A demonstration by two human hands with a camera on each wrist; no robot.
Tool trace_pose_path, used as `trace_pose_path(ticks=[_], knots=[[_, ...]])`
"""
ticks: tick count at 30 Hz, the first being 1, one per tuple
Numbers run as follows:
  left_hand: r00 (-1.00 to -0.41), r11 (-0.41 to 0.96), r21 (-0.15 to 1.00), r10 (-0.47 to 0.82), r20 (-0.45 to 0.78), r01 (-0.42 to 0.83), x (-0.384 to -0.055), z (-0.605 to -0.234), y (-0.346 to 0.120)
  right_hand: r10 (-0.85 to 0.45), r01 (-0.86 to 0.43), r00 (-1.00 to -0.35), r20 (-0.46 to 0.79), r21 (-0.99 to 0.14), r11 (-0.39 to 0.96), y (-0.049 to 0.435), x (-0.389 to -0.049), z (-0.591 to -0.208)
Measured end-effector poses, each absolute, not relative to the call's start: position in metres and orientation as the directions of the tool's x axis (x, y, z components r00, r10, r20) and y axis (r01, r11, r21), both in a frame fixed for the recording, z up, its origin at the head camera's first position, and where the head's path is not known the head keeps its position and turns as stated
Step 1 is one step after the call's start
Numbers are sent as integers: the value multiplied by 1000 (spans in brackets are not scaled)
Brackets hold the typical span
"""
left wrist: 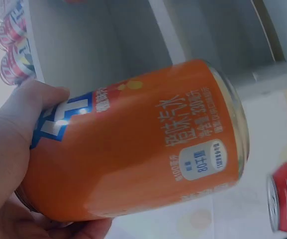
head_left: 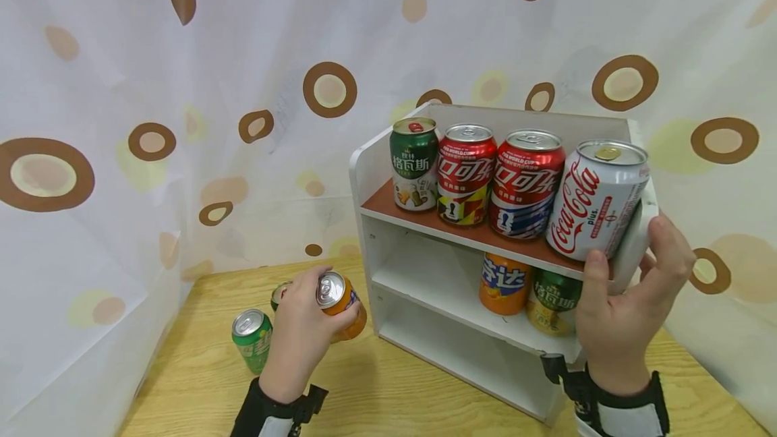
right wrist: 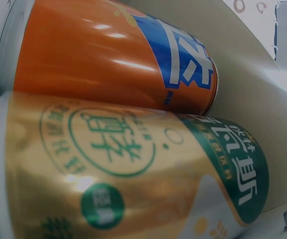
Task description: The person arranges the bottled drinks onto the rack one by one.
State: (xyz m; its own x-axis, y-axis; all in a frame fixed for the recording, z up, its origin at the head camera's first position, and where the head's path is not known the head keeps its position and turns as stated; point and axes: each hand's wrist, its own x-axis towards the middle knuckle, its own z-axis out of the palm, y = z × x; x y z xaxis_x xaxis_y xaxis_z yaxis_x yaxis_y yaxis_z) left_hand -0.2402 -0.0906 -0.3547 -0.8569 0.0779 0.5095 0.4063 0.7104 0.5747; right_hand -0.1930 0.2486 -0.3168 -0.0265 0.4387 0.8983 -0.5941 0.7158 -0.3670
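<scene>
In the head view my left hand (head_left: 306, 329) grips an orange soda can (head_left: 356, 312), tilted, just left of a small white shelf unit (head_left: 419, 261). The left wrist view shows that can (left wrist: 143, 144) up close, thumb and fingers curled round its top end. My right hand (head_left: 634, 295) holds the unit's right side panel, thumb at the front edge of the top board below a white Coca-Cola can (head_left: 597, 201). On the middle shelf near that hand stand another orange can (head_left: 505, 285) and a green-and-gold can (head_left: 552, 302), seen closely in the right wrist view.
Along the top board stand a green-and-white can (head_left: 415, 164) and two red Coca-Cola cans (head_left: 466, 174). A green can (head_left: 252, 339) stands on the wooden table (head_left: 200, 356) left of my left hand. Another can's top (head_left: 279, 294) peeks out behind that hand. Patterned cloth (head_left: 261, 39) hangs behind.
</scene>
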Motion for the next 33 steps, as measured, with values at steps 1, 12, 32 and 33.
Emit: trace_pose_path(ticks=[1, 12, 32, 33], knots=[[-857, 695, 586, 86, 508, 417, -240, -354, -88, 438, -590, -29, 899, -369, 718, 249, -193, -317], [-800, 561, 615, 154, 580, 554, -245, -344, -60, 440, -577, -32, 897, -376, 725, 249, -193, -317], [-773, 496, 618, 202, 601, 610, -260, -340, -25, 424, -583, -22, 905, -357, 730, 251, -194, -319], [-771, 496, 615, 205, 603, 613, -261, -340, -24, 422, -579, -25, 906, -357, 733, 251, -194, -319]])
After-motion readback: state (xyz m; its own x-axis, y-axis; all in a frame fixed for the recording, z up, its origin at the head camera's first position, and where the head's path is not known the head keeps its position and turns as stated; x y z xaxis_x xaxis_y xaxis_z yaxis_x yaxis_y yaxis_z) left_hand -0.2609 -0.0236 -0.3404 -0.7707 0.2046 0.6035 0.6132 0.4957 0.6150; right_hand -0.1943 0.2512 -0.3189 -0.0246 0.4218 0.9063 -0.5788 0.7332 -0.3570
